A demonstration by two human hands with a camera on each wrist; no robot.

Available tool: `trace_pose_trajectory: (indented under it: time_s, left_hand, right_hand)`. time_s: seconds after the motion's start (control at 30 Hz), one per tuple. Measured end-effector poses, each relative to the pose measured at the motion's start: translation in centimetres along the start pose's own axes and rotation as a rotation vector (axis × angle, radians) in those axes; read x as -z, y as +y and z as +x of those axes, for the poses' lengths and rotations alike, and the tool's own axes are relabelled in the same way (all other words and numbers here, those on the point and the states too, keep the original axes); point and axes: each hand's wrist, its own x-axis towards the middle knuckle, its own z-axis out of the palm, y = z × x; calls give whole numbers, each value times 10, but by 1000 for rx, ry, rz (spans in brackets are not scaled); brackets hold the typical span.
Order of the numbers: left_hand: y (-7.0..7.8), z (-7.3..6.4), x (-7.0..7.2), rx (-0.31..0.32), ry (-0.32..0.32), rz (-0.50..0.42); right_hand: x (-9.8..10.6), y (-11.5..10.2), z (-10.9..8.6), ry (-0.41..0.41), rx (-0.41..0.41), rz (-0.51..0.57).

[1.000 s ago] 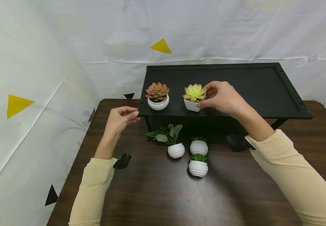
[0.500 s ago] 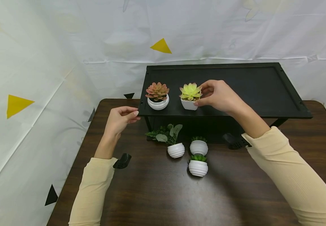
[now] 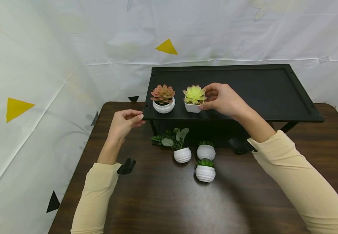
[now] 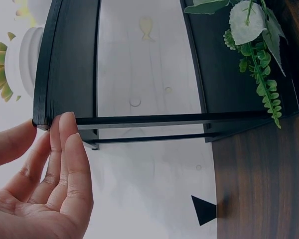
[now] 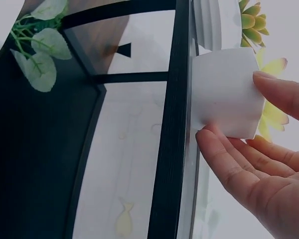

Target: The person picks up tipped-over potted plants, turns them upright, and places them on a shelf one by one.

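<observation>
My right hand (image 3: pixel 223 100) holds a yellow-green potted succulent (image 3: pixel 193 108) by the right side of its square white pot. In the right wrist view the thumb lies near the rim of that pot (image 5: pixel 226 92) and the fingers by its base, close over the shelf top. To its left, a reddish potted succulent (image 3: pixel 163 106) in a round, ribbed white pot stands near the shelf's left end. My left hand (image 3: pixel 122 124) pinches the front left corner of the black shelf (image 3: pixel 253 87), thumb above and fingers beneath, as the left wrist view shows.
Below the shelf's front edge, a leafy potted plant (image 3: pixel 182 156) leans on the dark wooden table (image 3: pixel 157 201). Beside it are two small potted succulents, one (image 3: pixel 206 152) behind the other (image 3: pixel 205 174). A white curtain (image 3: pixel 113 32) hangs behind and along the left.
My right hand has moved the yellow-green succulent leftward along the shelf, nearer the reddish one. The left hand has stayed at the shelf corner.
</observation>
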Motion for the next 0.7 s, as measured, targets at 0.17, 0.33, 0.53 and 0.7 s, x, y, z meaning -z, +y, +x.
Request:
trace_pose_trajectory:
  time_s: [0.17, 0.33, 0.53, 0.7]
  left_hand:
    - [0, 0, 0, -3, -1, 5]
    - [1, 0, 0, -2, -2, 15]
    - [1, -1, 1, -6, -7, 24]
    - [1, -1, 1, -2, -8, 26]
  right_hand:
    - [-2, 0, 1, -11, 11, 11]
    - [-3, 0, 2, -15, 17, 23]
    - [-4, 1, 3, -13, 22, 25]
    - [-4, 1, 2, -15, 24, 27]
